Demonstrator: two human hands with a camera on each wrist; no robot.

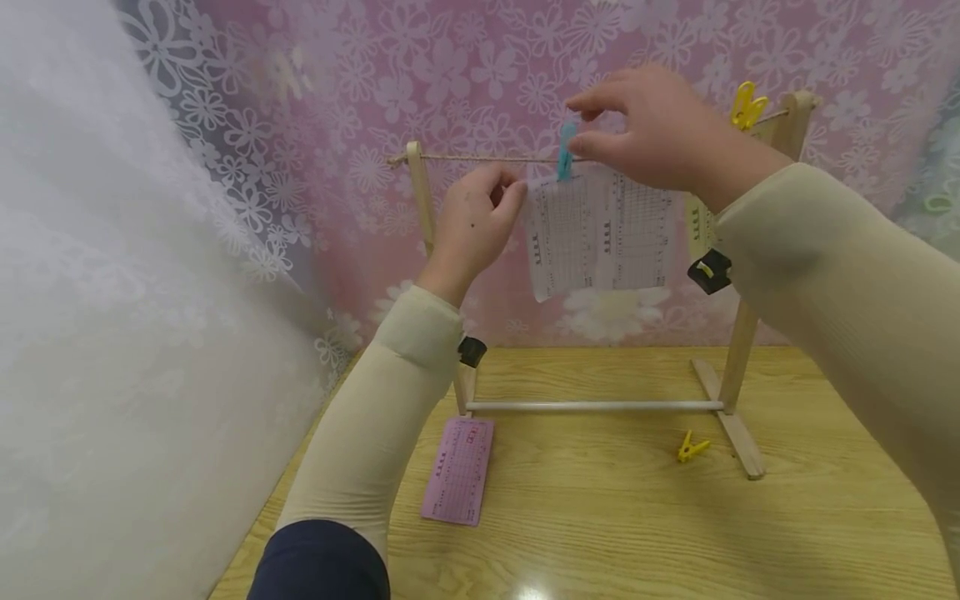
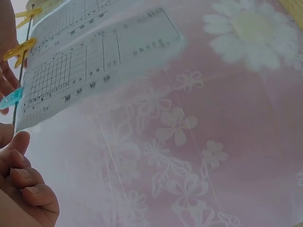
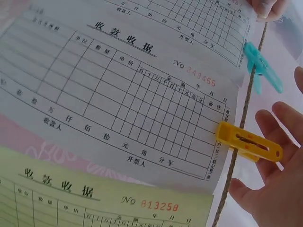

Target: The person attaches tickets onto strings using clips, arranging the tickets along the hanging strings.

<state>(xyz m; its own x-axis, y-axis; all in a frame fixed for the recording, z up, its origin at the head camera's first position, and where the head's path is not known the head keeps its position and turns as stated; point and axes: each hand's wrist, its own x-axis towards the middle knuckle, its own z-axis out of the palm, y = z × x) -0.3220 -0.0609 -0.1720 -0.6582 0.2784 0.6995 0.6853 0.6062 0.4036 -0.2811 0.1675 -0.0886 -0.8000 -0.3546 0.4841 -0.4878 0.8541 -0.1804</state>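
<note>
In the head view a white receipt slip (image 1: 562, 237) hangs from a thin rope (image 1: 480, 158), a blue clothespin (image 1: 566, 150) clipped over its top edge. Its upper left corner is pinched between the thumb and finger of my left hand (image 1: 480, 212). My right hand (image 1: 652, 125) is beside the blue clothespin. The right wrist view shows its fingers (image 3: 270, 125) spread around a yellow clothespin (image 3: 251, 142) without gripping it. That pin clips a second white receipt slip (image 3: 128, 109) to the rope. A yellow receipt slip (image 3: 104, 203) hangs beyond it.
The rope runs between two wooden posts (image 1: 422, 196) of a stand with a white lower bar (image 1: 592, 406). On the wood-grain table (image 1: 570, 517) lie a pink receipt slip (image 1: 459, 471) and a loose yellow clothespin (image 1: 692, 447). A floral curtain (image 1: 360, 100) hangs behind.
</note>
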